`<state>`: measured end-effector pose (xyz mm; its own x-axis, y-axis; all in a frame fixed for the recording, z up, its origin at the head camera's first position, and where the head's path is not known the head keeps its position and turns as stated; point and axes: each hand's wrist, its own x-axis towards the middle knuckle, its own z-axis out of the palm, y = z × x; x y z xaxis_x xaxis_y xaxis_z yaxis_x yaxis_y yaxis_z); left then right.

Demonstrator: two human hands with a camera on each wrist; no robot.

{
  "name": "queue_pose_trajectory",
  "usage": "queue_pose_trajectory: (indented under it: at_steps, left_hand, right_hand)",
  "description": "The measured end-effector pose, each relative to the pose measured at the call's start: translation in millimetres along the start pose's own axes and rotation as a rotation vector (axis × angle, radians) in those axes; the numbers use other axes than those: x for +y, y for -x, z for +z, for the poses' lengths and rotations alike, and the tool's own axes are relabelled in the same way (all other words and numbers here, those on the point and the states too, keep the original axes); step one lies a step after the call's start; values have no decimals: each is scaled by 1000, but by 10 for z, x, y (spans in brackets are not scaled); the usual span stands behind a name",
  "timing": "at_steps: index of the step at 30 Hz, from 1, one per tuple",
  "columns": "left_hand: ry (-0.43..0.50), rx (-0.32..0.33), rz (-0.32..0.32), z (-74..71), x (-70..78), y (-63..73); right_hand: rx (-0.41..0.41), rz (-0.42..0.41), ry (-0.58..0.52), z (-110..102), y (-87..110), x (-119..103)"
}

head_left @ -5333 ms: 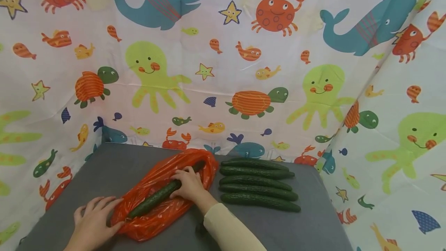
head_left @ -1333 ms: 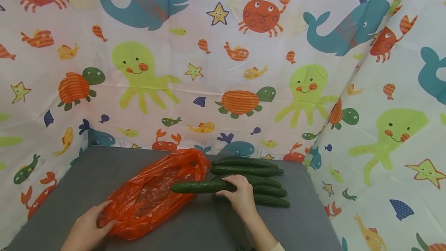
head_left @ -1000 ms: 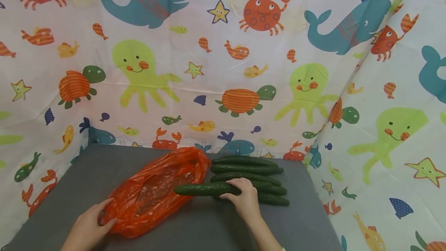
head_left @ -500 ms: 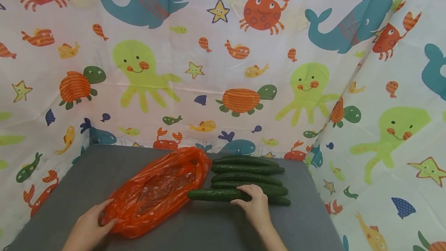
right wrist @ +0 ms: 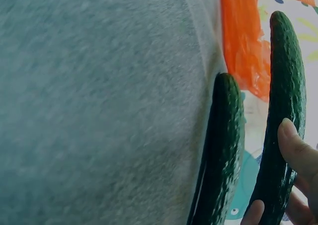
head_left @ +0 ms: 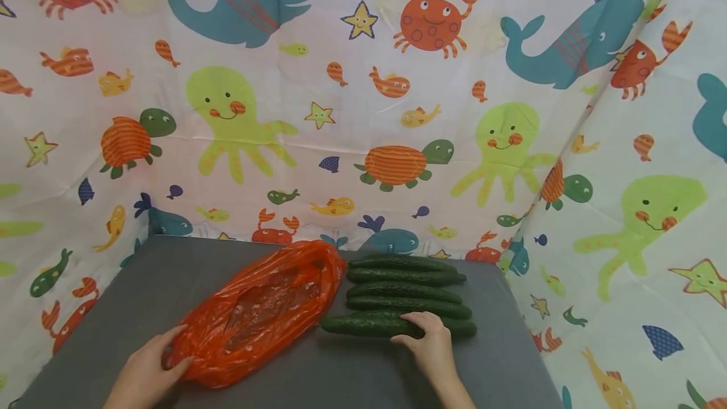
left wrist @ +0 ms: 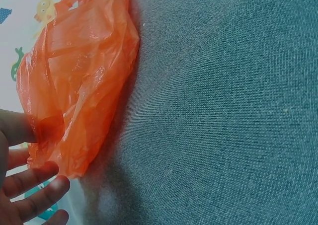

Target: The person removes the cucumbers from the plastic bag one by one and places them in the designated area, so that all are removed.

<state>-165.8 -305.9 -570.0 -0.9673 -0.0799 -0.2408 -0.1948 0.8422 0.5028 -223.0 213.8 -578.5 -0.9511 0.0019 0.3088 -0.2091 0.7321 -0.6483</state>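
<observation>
My right hand [head_left: 431, 343] grips a dark green cucumber [head_left: 363, 324] between thumb and fingers. In the head view it overlaps the nearest cucumber [head_left: 462, 328] of a row lying side by side. The right wrist view shows the held cucumber [right wrist: 285, 86] raised apart from the lying cucumber [right wrist: 226, 150] beside it. An orange-red plastic bag [head_left: 221, 314] lies slantwise to the left, its top side sunken and crumpled. My left hand [head_left: 144, 365] holds the bag's near end, thumb and fingers on either side of it. In the left wrist view a digit shows through the thin bag [left wrist: 89, 71].
Several more cucumbers [head_left: 403, 291] lie parallel behind the held one, right of the bag. A grey cloth [head_left: 318, 371] covers the table. Around its back and sides hangs a white curtain [head_left: 352, 125] printed with sea animals.
The right hand has lifted the cucumber from the bag, carried it right over the row, and since moved it a little further right and nearer. The left hand stays at the bag's near end.
</observation>
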Motion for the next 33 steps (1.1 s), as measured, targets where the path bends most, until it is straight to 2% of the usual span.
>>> queue_pose_trajectory:
  at_steps: [8,16,24,33]
  left_hand:
    - [-8,-7,4,-17,-26,1]
    - [2,-19,-14,-11,-54,3]
    - [-2,-18,-6,-5,-67,8]
    - [6,-13,-24,6,-81,-19]
  right_hand:
    - [-63,64,17,-12,29,110]
    - [-59,89,39,-35,83,231]
    - [-95,125,41,-64,88,325]
    - [-107,159,55,-103,109,422]
